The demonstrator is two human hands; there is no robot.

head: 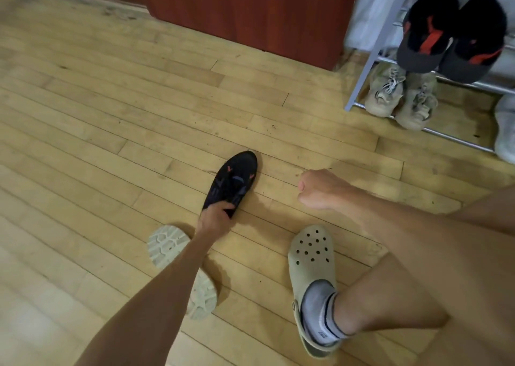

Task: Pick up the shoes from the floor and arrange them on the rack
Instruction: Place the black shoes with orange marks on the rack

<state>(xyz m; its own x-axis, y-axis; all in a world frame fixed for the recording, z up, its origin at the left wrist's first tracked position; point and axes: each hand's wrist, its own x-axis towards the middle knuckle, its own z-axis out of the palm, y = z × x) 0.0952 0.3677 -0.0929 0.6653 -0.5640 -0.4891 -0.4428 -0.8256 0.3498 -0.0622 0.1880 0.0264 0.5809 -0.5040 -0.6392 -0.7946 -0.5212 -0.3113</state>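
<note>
A black shoe (pixel 232 180) with small red marks lies on the wooden floor, toe pointing away. My left hand (pixel 214 220) grips its heel end. Under my left forearm a light shoe (pixel 167 244) lies sole-up. My right hand (pixel 320 188) hovers to the right of the black shoe, fingers curled in a fist with nothing in it. The metal shoe rack (pixel 362 78) stands at the upper right. It holds a black and red pair (pixel 451 39) on an upper shelf and a beige laced pair (pixel 401 98) on the bottom shelf.
My foot in a grey sock wears a pale green clog (pixel 310 257) at the lower right. A reddish-brown wooden cabinet (pixel 250 11) stands at the back. A pale shoe (pixel 505 126) shows at the right edge by the rack.
</note>
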